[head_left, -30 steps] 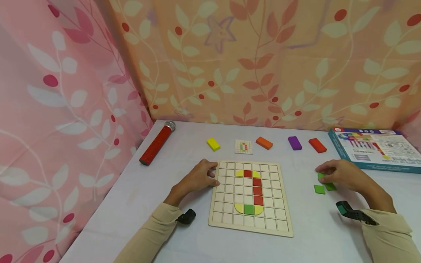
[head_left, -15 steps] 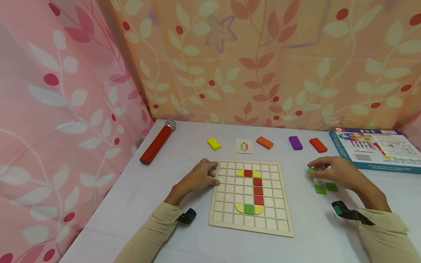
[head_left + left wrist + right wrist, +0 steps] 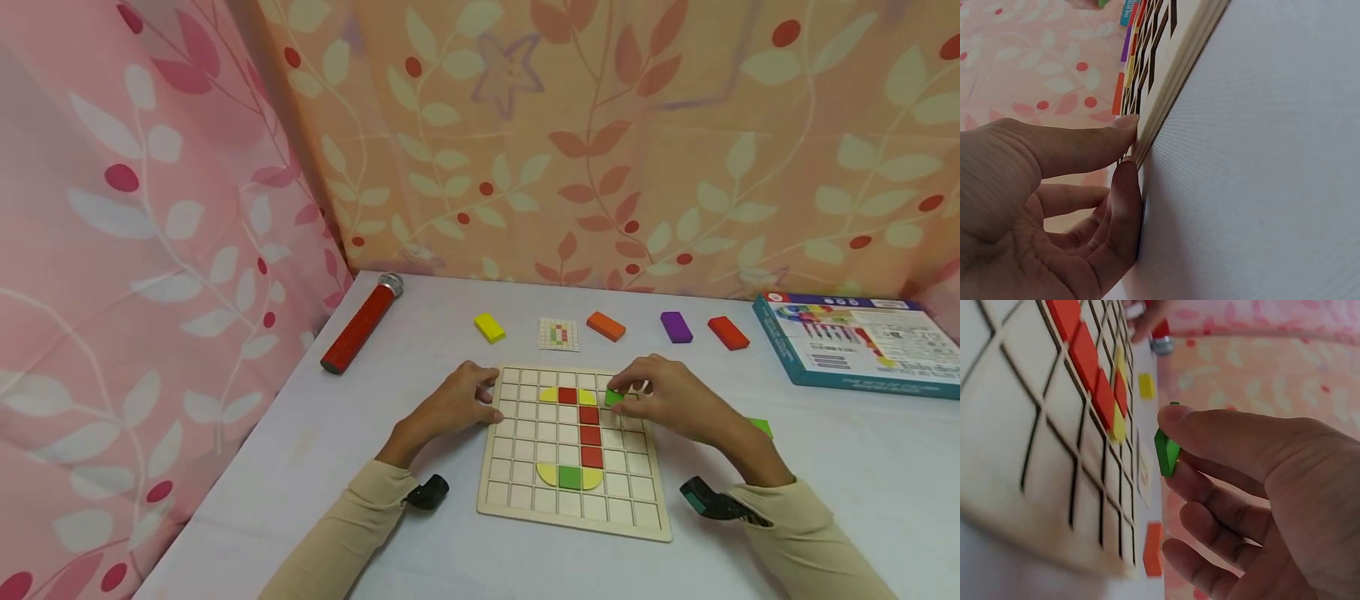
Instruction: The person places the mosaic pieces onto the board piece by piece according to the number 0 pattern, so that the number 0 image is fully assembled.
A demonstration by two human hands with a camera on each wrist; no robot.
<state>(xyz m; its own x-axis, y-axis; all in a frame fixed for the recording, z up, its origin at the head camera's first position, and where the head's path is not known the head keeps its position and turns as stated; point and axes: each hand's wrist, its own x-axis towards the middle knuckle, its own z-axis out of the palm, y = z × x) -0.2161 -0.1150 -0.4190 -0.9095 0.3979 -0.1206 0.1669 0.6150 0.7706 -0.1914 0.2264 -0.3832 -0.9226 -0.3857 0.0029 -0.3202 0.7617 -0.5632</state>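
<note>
Wooden grid board (image 3: 633, 500) lies flat before me, my left hand (image 3: 450, 408) pressing fingertips against its left edge. My right hand (image 3: 671, 400) hovers over its upper right squares, pinching a green tile (image 3: 614, 397) just right of the red column (image 3: 588, 433).

Home play corner: leaf-print curtains (image 3: 570, 142), white table (image 3: 360, 400), puzzle board (image 3: 525, 492), game box (image 3: 855, 346).

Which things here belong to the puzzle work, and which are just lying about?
In use: board, green tile pinched by the right hand, left hand on the board's edge, pattern card, spare green tile.

Lying about: red tube, box, yellow, orange, purple, red blocks.
</note>
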